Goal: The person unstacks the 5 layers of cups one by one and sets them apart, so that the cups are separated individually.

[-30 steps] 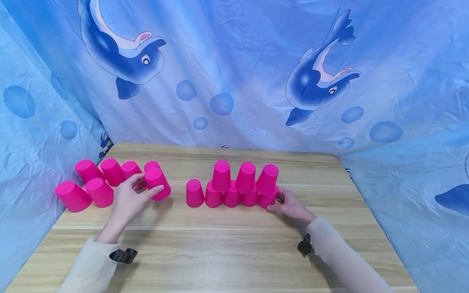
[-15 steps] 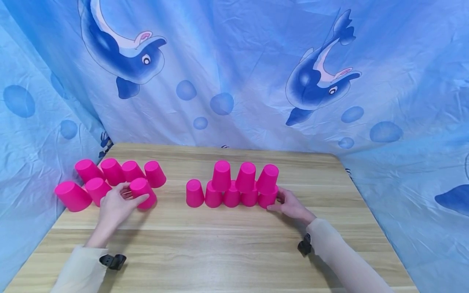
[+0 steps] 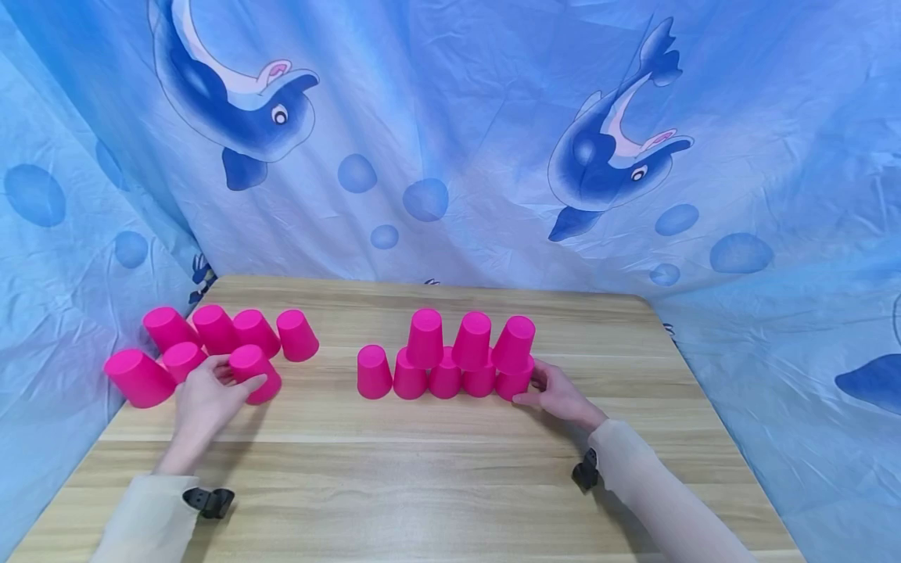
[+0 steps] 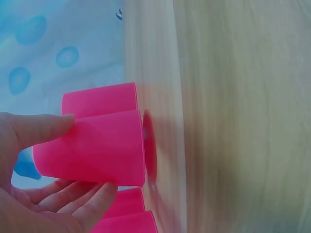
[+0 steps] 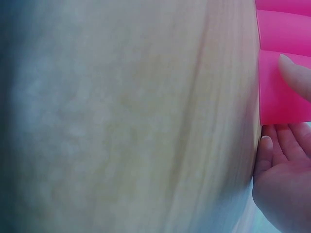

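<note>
My left hand [image 3: 209,396] grips an upside-down pink plastic cup [image 3: 256,375] between thumb and fingers at the front of the left group. In the left wrist view, that cup [image 4: 97,145] is close over the table, its mouth facing the wood. On the right, my right hand [image 3: 554,392] holds the end cup [image 3: 512,385] of a bottom row, thumb on the near side and fingers behind it. Three cups, including a middle one [image 3: 472,341], stand on top of that row. Its leftmost cup [image 3: 375,372] carries nothing.
Several upside-down pink cups stand at the left, among them a front corner cup [image 3: 141,378] and a separate back cup [image 3: 297,335]. The wooden table [image 3: 422,485] is bordered by a blue dolphin-print curtain [image 3: 479,156] at the back and sides.
My left hand has moved left and slightly nearer with its cup, away from the back cup it overlapped and toward the front cups at left. The right hand has stayed still.
</note>
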A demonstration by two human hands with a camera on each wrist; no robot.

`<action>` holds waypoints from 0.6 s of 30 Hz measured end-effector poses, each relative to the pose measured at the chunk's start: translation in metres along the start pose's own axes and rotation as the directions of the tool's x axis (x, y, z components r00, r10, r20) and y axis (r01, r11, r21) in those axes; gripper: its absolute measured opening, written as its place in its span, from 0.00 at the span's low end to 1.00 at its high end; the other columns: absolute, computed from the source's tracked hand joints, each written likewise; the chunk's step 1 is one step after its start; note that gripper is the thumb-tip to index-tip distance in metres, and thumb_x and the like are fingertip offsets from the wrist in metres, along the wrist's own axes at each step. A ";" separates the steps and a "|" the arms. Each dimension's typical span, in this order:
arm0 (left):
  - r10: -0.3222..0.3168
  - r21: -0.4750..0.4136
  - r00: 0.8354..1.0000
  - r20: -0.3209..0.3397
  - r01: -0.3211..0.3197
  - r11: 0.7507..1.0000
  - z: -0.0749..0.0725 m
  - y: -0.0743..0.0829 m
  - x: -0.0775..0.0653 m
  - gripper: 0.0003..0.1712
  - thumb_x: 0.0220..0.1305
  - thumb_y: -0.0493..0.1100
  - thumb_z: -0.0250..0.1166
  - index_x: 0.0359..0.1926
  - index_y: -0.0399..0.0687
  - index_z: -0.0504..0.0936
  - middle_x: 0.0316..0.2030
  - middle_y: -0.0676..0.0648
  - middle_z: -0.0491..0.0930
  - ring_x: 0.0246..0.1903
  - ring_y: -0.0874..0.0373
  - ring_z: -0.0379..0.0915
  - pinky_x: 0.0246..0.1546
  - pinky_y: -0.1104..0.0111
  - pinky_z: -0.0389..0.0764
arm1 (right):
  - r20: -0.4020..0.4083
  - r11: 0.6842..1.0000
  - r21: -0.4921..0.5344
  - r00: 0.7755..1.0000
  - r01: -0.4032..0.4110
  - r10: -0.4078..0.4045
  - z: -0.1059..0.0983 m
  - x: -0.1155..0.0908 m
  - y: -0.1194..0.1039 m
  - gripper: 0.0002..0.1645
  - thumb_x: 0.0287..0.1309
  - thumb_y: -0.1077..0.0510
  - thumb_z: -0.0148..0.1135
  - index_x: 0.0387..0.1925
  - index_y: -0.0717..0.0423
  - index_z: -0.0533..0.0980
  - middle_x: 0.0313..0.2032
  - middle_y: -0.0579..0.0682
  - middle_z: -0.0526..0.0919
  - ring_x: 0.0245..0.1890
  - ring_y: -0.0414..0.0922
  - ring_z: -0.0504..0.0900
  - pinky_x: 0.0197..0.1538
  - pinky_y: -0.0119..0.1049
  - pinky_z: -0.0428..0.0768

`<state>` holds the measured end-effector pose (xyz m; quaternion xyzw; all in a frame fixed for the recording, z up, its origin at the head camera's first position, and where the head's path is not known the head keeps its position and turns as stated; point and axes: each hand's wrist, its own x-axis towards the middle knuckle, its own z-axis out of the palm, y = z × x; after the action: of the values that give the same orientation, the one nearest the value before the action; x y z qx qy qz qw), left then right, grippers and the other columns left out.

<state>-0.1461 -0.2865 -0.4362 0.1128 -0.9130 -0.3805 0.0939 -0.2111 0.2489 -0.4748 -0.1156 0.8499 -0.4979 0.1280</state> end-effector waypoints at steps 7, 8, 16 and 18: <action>-0.052 0.014 0.999 -0.004 0.052 0.999 -0.003 -0.008 0.003 0.47 0.57 0.57 0.68 0.62 0.26 0.63 0.52 0.25 0.71 0.51 0.29 0.67 0.50 0.37 0.61 | -0.006 1.000 -0.003 1.000 0.004 -0.004 0.001 -0.001 -0.001 0.36 0.48 0.60 0.74 0.60 0.47 0.71 0.54 0.45 0.77 0.56 0.48 0.74 0.60 0.52 0.67; -0.055 0.011 0.998 -0.009 0.055 0.998 -0.004 -0.009 0.004 0.47 0.57 0.57 0.68 0.62 0.26 0.63 0.52 0.25 0.71 0.51 0.29 0.67 0.50 0.36 0.60 | -0.007 1.000 -0.005 1.000 0.003 -0.003 0.001 -0.001 -0.001 0.36 0.48 0.60 0.74 0.60 0.47 0.71 0.53 0.45 0.77 0.56 0.48 0.74 0.60 0.52 0.68; -0.116 -0.017 0.993 -0.022 0.116 0.993 -0.004 -0.013 0.007 0.47 0.58 0.57 0.67 0.65 0.27 0.60 0.55 0.25 0.69 0.52 0.28 0.65 0.50 0.37 0.61 | -0.015 1.000 -0.008 1.000 -0.007 0.006 0.002 -0.001 0.000 0.36 0.47 0.60 0.74 0.59 0.46 0.72 0.53 0.45 0.77 0.55 0.47 0.74 0.60 0.51 0.68; -0.135 -0.018 0.991 -0.019 0.135 0.991 -0.005 -0.014 0.007 0.48 0.58 0.57 0.67 0.66 0.28 0.59 0.56 0.25 0.68 0.53 0.28 0.64 0.49 0.38 0.64 | -0.016 1.000 -0.004 1.000 -0.007 0.007 0.002 -0.001 -0.001 0.36 0.47 0.60 0.74 0.60 0.46 0.71 0.53 0.45 0.77 0.55 0.47 0.74 0.60 0.51 0.68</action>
<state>-0.1497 -0.3015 -0.4419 0.1772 -0.8991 -0.3926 0.0781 -0.2099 0.2474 -0.4750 -0.1088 0.8523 -0.4966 0.1228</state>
